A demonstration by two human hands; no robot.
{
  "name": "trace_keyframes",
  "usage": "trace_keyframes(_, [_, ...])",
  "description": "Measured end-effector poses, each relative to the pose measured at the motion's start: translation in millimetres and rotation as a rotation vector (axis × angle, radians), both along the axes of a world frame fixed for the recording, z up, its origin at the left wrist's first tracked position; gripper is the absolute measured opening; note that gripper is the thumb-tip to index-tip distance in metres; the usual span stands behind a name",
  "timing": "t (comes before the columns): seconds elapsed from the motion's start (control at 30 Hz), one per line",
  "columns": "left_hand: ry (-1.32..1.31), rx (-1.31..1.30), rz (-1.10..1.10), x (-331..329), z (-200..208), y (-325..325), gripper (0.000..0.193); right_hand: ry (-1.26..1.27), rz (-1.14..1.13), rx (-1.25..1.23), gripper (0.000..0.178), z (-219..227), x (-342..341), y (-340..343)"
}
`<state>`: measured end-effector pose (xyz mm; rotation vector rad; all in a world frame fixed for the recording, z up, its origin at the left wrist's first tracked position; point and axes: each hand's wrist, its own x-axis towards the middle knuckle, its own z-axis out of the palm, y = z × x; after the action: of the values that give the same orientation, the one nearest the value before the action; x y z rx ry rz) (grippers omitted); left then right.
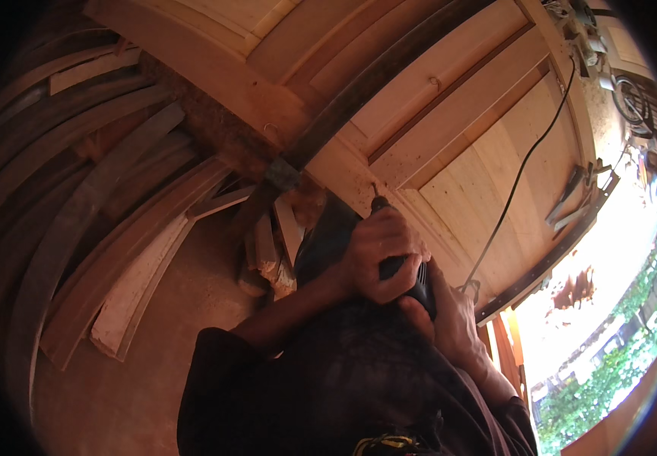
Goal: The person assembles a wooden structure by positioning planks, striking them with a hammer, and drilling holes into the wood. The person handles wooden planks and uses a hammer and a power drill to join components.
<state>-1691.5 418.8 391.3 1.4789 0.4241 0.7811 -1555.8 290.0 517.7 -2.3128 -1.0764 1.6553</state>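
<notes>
Both my hands are closed around a dark power drill (420,295). My left hand (381,247) wraps the front of its body, just behind the chuck. Behind it, my right hand (450,300) grips the rear of the tool, with the handle mostly hidden. The thin bit reaches the frame of a wooden panel door (488,152) lying in front of me; whether its tip has entered the wood I cannot tell. A small curl, perhaps a shaving, lies on a panel. From beside my right hand a black cord (530,156) runs across the door.
A long dark bar (389,72) crosses the door, ending in a block (283,175) near its edge. Another dark bar (549,262) lines the right side. Long boards (100,205) are stacked at left; offcuts (267,251) stand below. A bicycle wheel (628,99) shows far right.
</notes>
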Motion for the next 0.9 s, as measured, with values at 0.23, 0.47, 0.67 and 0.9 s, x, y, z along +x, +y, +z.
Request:
trace_keyframes(0.23, [-0.013, -0.007, 0.009, 1, -3, -3, 0.011, -0.01, -0.031, 0.03, 0.094, -1, -2, -1])
trace_keyframes(0.47, [-0.043, 0.045, 0.03, 4, -7, -1, 0.015, -0.044, -0.013, 0.0, 0.093, -4, -3, 1])
trace_keyframes(0.67, [-0.046, -0.004, 0.048, 5, -11, -4, 0.015, -0.03, -0.034, 0.011, 0.09, -7, -1, 4])
trace_keyframes(0.9, [-0.012, 0.004, 0.054, 0, -13, -7, 0.012, -0.079, -0.007, 0.211, 0.085, -15, -2, -3])
